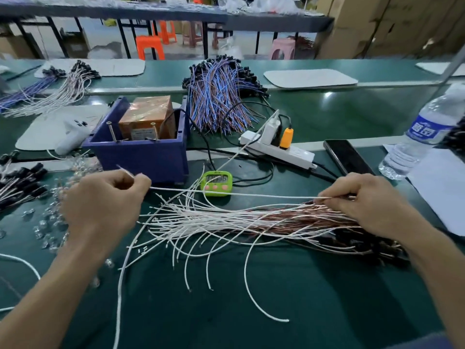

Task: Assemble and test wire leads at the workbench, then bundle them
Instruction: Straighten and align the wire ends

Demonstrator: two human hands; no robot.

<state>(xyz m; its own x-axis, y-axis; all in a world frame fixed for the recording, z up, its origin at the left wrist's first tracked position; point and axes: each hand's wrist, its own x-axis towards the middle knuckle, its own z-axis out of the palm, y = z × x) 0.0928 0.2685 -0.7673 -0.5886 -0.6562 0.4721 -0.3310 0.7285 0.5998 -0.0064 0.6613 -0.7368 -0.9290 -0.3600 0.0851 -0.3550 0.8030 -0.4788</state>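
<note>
Left hand and right hand each pinch one white lead; keep it taut, clear of pile.

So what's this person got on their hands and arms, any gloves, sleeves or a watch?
Nothing that shows. The left hand and right hand are bare, with no gloves and no rings in sight. The left forearm and right forearm have no sleeves, watch or bands as far as the picture reaches. A scrap of blue-grey cloth in the bottom right corner may be clothing.
</note>
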